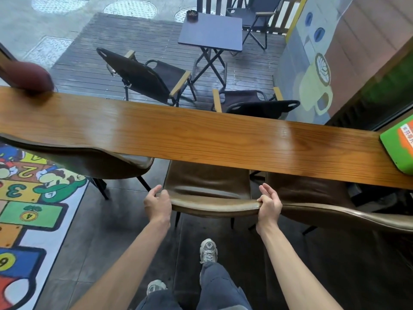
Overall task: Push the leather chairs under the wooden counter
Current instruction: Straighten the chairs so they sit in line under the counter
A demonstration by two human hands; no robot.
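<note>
A long wooden counter (201, 135) runs across the view. Three brown leather chairs stand at it. The middle chair (207, 186) has its seat partly under the counter. My left hand (157, 203) grips the left end of its backrest top. My right hand (269, 203) grips the right end, thumb over the rim. The left chair (93, 159) sits with its backrest against the counter edge. The right chair (324, 204) is partly under the counter, its backrest curving toward the lower right.
A colourful hopscotch mat (29, 209) covers the floor at left. A green box (400, 144) sits on the counter's right end. Beyond the glass are folding chairs (147, 79) and a small dark table (212, 32) on a deck. My feet (207, 249) stand on dark floor.
</note>
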